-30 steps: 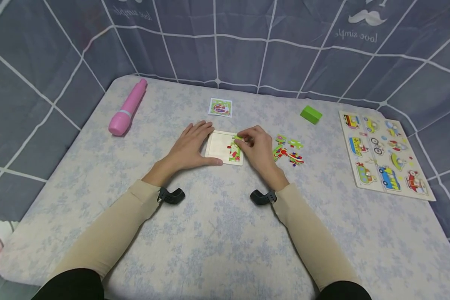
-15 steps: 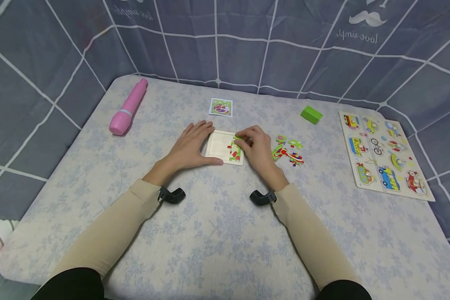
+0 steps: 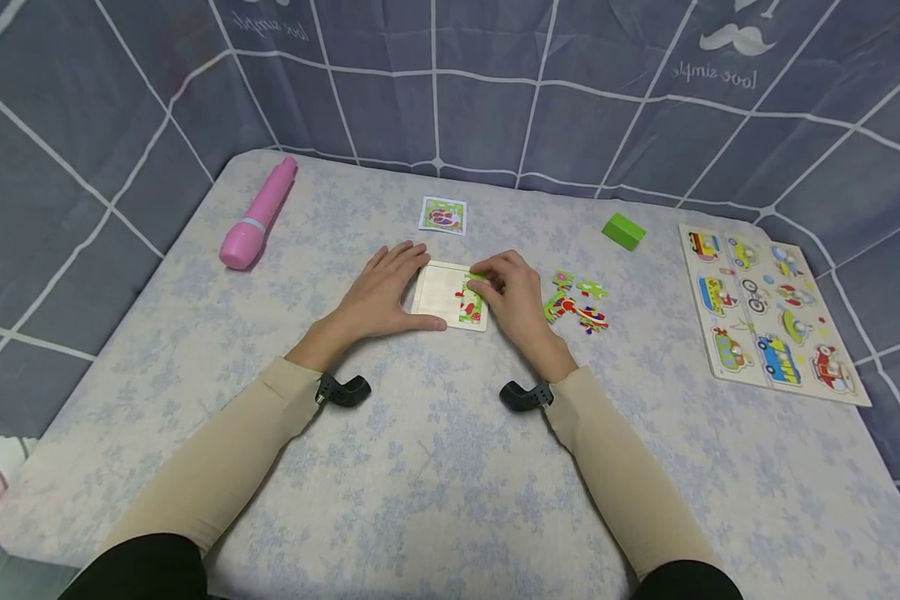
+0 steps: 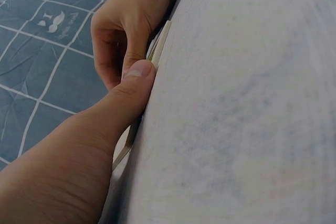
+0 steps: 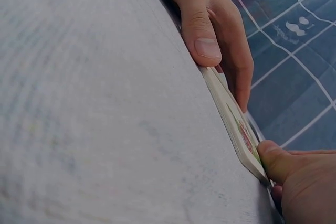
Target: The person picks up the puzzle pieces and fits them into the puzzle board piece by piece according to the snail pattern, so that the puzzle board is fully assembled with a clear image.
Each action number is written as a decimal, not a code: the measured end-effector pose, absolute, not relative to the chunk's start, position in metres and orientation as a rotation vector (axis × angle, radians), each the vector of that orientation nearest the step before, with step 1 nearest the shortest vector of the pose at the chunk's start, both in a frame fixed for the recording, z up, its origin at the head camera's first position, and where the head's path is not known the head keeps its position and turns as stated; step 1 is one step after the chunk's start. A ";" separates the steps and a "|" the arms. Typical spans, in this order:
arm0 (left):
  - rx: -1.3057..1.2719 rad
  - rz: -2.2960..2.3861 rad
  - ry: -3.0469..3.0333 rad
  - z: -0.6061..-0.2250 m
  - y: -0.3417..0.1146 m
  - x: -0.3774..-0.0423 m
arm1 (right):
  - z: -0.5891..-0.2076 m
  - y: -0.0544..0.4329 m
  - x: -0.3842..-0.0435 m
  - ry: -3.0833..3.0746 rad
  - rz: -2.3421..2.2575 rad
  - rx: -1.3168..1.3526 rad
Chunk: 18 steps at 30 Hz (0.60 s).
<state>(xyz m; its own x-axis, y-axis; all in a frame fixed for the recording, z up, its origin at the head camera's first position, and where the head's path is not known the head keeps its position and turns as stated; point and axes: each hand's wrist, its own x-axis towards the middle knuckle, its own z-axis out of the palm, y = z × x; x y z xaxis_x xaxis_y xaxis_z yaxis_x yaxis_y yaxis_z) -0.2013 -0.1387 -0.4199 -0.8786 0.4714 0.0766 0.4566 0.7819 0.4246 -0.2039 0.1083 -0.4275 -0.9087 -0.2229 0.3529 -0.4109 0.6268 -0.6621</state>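
Observation:
In the head view, a small pale wooden puzzle tray [image 3: 438,287] lies mid-table with green and red jigsaw pieces [image 3: 471,310] along its right side. My left hand [image 3: 378,293] holds the tray from the left, its thumb at the near edge and fingers at the far edge. At the tray's upper right, my right hand [image 3: 519,298] pinches a green puzzle piece [image 3: 477,276] between thumb and forefinger, partly hidden by the fingers. In the right wrist view, the tray [image 5: 226,109] sits flat between both hands. Several loose puzzle pieces [image 3: 591,317] lie right of my right hand.
Beyond the tray lies a square picture card [image 3: 442,217]. A pink cylindrical object [image 3: 258,212] rests at the back left, and a green block [image 3: 623,231] at the back right. A vehicle puzzle board [image 3: 750,302] lies on the right. A grid-patterned curtain [image 3: 480,108] borders the table.

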 end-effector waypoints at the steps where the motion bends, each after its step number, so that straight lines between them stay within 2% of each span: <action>1: 0.764 0.686 2.932 -0.419 -0.139 -0.201 | -0.427 0.108 -0.204 -2.616 1.150 0.516; 18: 0.760 0.687 2.927 -0.421 -0.139 -0.202 | -0.426 0.109 -0.202 -2.598 1.131 0.490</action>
